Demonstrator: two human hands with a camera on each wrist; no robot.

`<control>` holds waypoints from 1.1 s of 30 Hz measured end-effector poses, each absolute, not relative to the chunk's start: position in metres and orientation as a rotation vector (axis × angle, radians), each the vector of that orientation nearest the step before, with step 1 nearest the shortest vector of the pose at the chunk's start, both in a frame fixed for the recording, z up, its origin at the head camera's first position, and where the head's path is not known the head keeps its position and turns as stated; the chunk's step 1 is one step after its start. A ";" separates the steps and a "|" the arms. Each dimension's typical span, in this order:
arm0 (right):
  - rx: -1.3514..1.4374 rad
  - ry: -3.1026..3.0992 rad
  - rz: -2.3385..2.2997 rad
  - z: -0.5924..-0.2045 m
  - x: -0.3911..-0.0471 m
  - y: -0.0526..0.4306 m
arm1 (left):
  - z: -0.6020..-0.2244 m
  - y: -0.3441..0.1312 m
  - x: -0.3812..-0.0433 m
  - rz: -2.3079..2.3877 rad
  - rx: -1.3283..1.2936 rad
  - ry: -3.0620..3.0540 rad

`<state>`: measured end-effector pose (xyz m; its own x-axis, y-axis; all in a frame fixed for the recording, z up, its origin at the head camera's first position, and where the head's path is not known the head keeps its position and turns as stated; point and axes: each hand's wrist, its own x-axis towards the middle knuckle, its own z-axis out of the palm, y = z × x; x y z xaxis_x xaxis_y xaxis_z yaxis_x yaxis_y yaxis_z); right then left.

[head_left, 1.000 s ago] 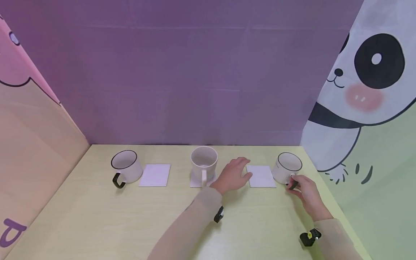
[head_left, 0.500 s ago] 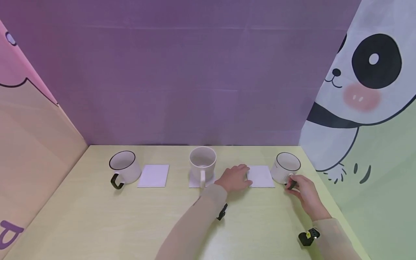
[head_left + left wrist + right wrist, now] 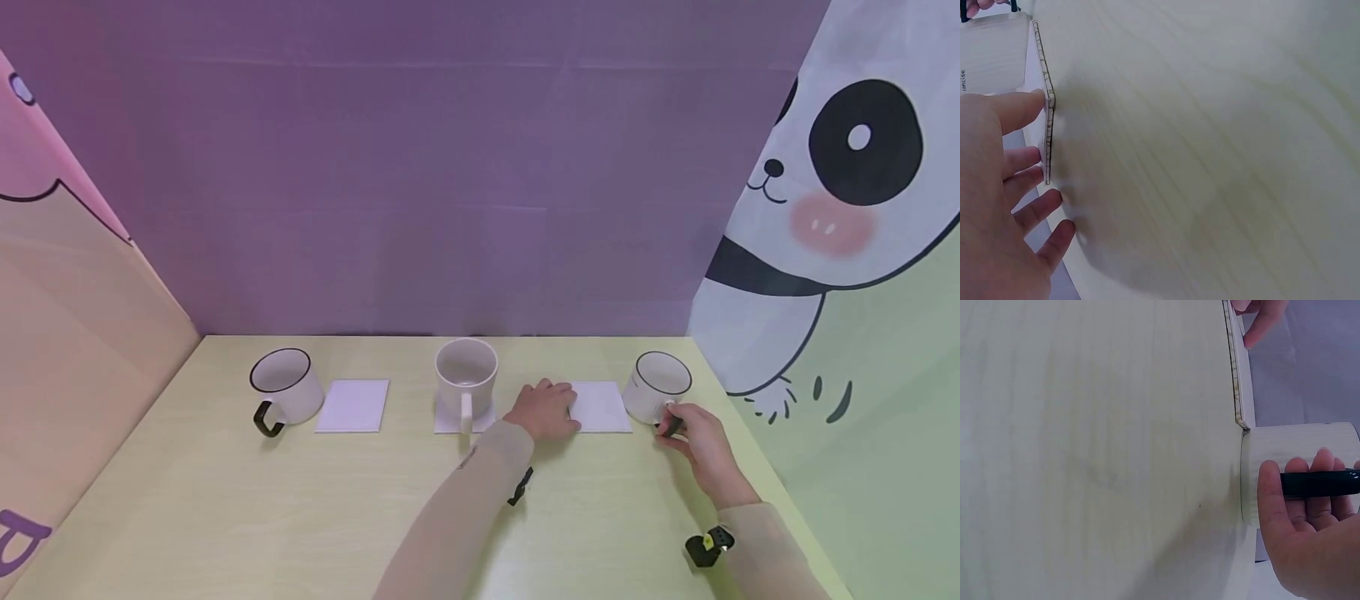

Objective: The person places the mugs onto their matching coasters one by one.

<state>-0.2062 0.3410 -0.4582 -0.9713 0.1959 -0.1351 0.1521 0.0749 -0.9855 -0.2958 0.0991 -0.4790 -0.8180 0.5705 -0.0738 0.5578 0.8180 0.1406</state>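
My right hand grips the black-tipped handle of a white mug with a dark rim, upright at the table's right side. In the right wrist view the fingers curl behind that handle. Just left of this mug lies a square white coaster. My left hand is at the coaster's left edge. In the left wrist view its thumb touches a corner and the other fingers spread loosely along the edge. A plain white mug stands on another coaster, left of my left hand.
At the left a second dark-rimmed mug stands on the table beside a bare white coaster. A purple backdrop rises behind the table, and printed panels stand on both sides.
My left hand has moved down to the right coaster and now touches its left edge. The right hand keeps its grip on the mug. The camera view has shifted slightly.
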 end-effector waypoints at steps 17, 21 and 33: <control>-0.407 -2.247 2.078 -0.449 -0.210 0.336 | -0.472 0.100 -0.293 0.233 0.839 2.876; -0.381 -2.248 2.083 -0.443 -0.213 0.334 | -0.473 0.100 -0.294 0.233 0.829 2.872; -0.406 -2.174 2.138 -0.437 -0.213 0.329 | -0.473 0.100 -0.292 0.253 0.810 2.860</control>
<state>-0.2127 0.3286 -0.4371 -0.9631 0.2321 -0.1366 0.1404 0.0000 -0.9901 -0.2922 0.1001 -0.4732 -0.8411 0.5306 -0.1052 0.5039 0.8392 0.2046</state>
